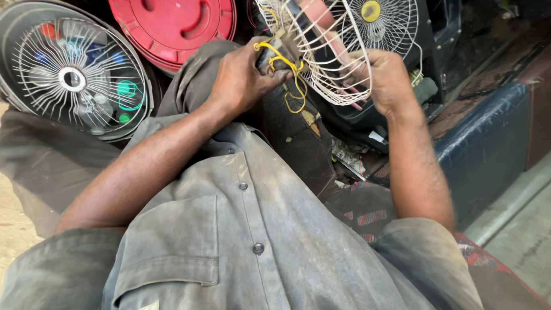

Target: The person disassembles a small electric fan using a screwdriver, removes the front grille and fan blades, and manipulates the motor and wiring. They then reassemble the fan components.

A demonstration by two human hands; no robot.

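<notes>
My left hand point(244, 74) is closed around the dark motor body point(270, 57) of a small fan, where yellow wires point(295, 86) loop out below my fingers. My right hand point(384, 77) grips the rim of that fan's white wire guard point(333, 63), which tilts up and to the left between both hands. Pinkish blades show through the guard. Both forearms reach forward over my grey buttoned shirt point(247, 229).
A second caged fan point(74, 74) with a dark rim lies at the far left. A red round plastic lid point(172, 26) sits at the top. Another white fan guard with a yellow hub point(379, 17) stands behind. A dark blue cushioned seat point(488, 143) is at right.
</notes>
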